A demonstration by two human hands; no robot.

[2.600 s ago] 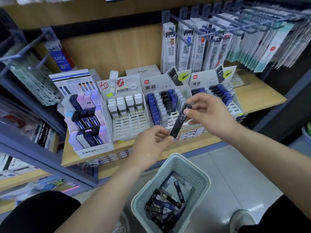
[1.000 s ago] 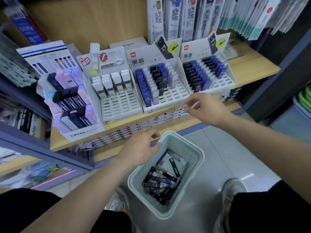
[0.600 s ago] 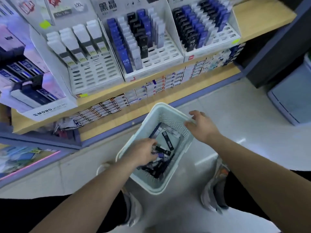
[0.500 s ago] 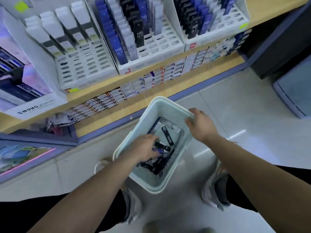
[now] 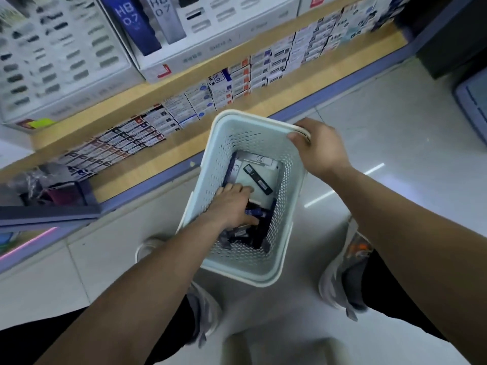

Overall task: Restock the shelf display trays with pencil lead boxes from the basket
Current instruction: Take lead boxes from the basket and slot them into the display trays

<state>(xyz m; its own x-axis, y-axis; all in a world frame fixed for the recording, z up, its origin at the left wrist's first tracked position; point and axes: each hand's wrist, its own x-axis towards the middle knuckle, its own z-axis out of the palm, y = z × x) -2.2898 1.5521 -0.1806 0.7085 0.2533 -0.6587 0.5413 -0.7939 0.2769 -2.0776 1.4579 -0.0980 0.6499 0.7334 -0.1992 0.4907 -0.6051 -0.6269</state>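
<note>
Right hand [image 5: 320, 151] curled over the basket [image 5: 245, 133] rim at its 1 o'clock corner. Left hand [image 5: 232, 206] lay inside on the pencil lead boxes [image 5: 257, 179]; couldn't tell whether it held one. Display trays [image 5: 210, 52] sat at 11 o'clock.

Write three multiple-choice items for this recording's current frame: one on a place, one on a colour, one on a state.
1. Where is the left hand?
A) on the shelf
B) inside the basket, on the pencil lead boxes
C) on a shoe

2. What colour is the basket?
A) red
B) black
C) pale blue-green

3. What is the right hand doing?
A) gripping the basket's rim
B) hanging free
C) holding a box up

Answers:
1 B: the hand reaches down between the basket's walls onto the pile.
2 C: its perforated walls are pale blue-green.
3 A: its fingers curl over the rim's far right corner.
</note>
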